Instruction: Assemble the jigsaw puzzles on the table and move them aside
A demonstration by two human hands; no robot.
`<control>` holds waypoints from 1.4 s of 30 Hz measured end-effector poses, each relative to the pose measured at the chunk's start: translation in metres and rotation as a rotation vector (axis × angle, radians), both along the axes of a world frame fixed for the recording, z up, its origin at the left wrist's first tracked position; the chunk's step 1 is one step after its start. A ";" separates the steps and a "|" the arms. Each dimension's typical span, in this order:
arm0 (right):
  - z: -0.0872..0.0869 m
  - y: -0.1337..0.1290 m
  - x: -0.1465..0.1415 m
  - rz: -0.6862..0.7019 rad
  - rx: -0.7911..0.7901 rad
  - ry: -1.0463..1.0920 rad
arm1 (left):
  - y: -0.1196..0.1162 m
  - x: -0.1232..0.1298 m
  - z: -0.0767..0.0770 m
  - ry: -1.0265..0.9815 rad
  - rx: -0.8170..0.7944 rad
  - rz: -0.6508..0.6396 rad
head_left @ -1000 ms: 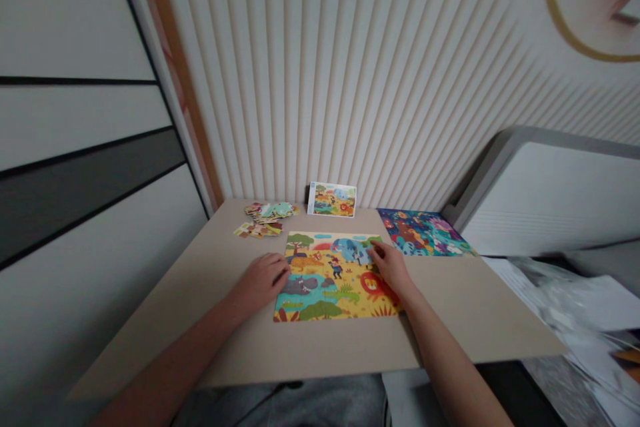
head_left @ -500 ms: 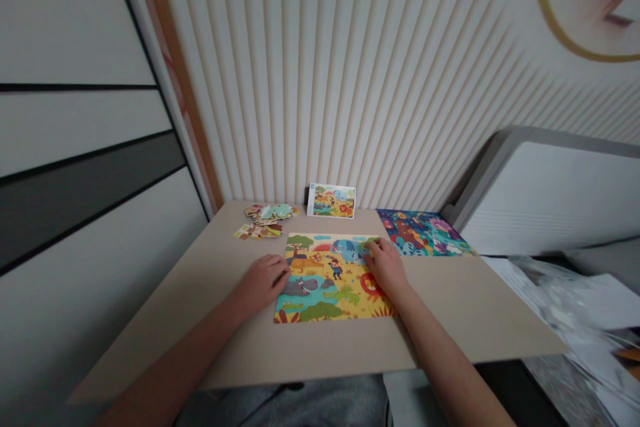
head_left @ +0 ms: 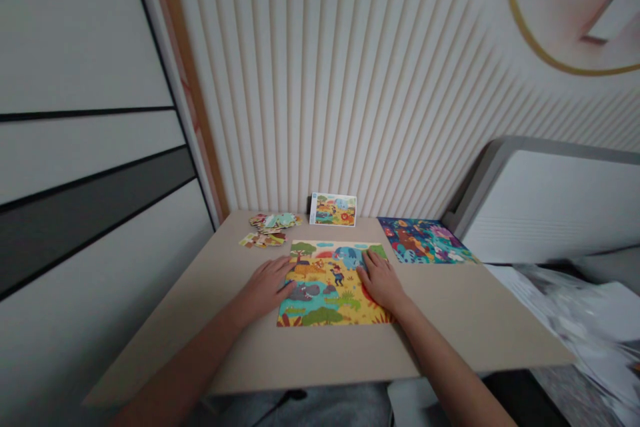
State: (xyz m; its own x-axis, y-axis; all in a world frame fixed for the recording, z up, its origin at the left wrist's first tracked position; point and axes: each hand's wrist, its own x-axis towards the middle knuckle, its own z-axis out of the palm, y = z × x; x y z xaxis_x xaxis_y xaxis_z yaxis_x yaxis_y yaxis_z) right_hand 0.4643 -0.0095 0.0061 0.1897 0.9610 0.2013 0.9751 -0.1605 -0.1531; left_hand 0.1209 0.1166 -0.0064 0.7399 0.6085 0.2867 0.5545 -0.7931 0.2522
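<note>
A jigsaw puzzle (head_left: 320, 273) with jungle animals lies flat on the beige table (head_left: 460, 313), its pieces joined into one rectangle. My left hand (head_left: 270, 283) rests at the puzzle's left edge, fingers stretched out over the hippo side. On the right part lies my right hand (head_left: 381, 280), fingers spread, covering most of the lion and part of the elephant's side. Neither hand grips anything. Behind the puzzle a small picture card (head_left: 334, 209) with the same animal scene stands upright.
Loose puzzle pieces (head_left: 270, 223) are heaped at the back left of the table. A dark blue picture puzzle (head_left: 427, 240) lies at the back right. Beyond the right edge are a grey-white headboard (head_left: 555, 207) and clear plastic wrapping (head_left: 560, 300).
Both hands have flattened, with fingers more spread over the puzzle. My right hand now covers more of the lion. The whole view has shifted slightly.
</note>
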 end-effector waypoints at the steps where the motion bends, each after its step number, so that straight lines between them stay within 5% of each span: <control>1: -0.001 0.003 0.000 -0.011 -0.013 -0.007 | 0.004 0.002 -0.001 0.025 -0.022 0.008; 8: 0.003 0.035 0.009 -0.017 -0.074 0.010 | 0.032 0.022 0.000 0.065 -0.049 0.051; 14: 0.007 0.049 0.017 0.011 -0.080 0.027 | 0.031 0.029 0.003 0.007 0.021 0.070; 27: 0.007 0.050 0.018 0.044 -0.029 0.018 | 0.024 0.029 0.002 -0.051 0.056 0.005; 33: 0.007 0.030 0.017 -0.053 0.073 0.028 | 0.025 0.018 0.000 -0.068 0.027 -0.011; 42: -0.001 0.013 0.020 0.029 -0.012 0.058 | 0.021 0.011 -0.005 -0.063 -0.012 -0.021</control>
State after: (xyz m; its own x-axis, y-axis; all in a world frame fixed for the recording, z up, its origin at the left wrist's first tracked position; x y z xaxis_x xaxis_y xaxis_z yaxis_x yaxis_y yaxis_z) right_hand 0.4845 0.0034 0.0051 0.1724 0.9686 0.1794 0.9690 -0.1341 -0.2073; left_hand 0.1316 0.1378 -0.0116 0.7335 0.5967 0.3256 0.5204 -0.8011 0.2957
